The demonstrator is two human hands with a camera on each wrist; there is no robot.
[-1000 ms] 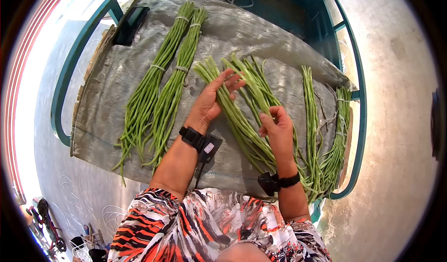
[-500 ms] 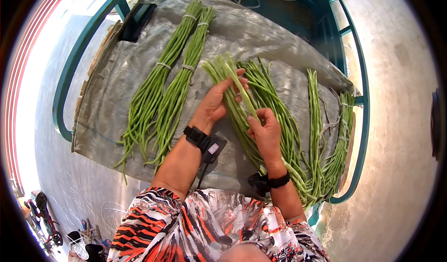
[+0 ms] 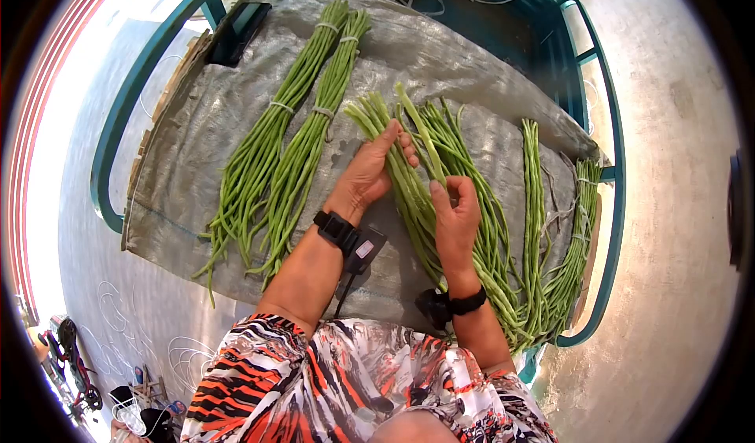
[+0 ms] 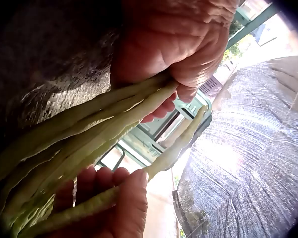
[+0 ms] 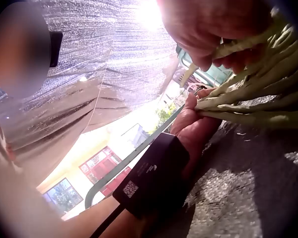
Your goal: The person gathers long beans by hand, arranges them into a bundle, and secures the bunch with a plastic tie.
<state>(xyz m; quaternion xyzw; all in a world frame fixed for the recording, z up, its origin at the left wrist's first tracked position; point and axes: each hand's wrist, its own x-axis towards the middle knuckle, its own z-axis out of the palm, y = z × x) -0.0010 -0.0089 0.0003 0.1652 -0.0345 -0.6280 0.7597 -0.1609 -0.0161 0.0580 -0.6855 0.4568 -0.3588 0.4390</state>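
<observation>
The left hand (image 3: 368, 171) curls round a loose bundle of pale green long beans (image 3: 409, 199), whose ends stick out above the thumb. Just to its right, the right hand (image 3: 458, 219) pinches one or more paler beans (image 3: 425, 140) between thumb and fingers, their tips apart from the held bundle. In the left wrist view a single bean (image 4: 171, 153) passes through the right hand's pinch (image 4: 131, 203), below the bundle in the left hand (image 4: 174, 44). More loose beans (image 3: 480, 199) lie on the grey sheet behind the right hand.
Two tied bean bundles (image 3: 259, 160) lie to the left on the grey sheet (image 3: 189, 144). At the right are a loose row (image 3: 532, 199) and a tied bundle (image 3: 580, 223). Green metal rails (image 3: 619, 175) flank the sheet; white strips and a clear container stand at the back.
The beans pinched by the right hand have swung over to the left hand's bundle and then slightly away rightwards. The left hand's fingers, spread earlier, have closed round its bundle.
</observation>
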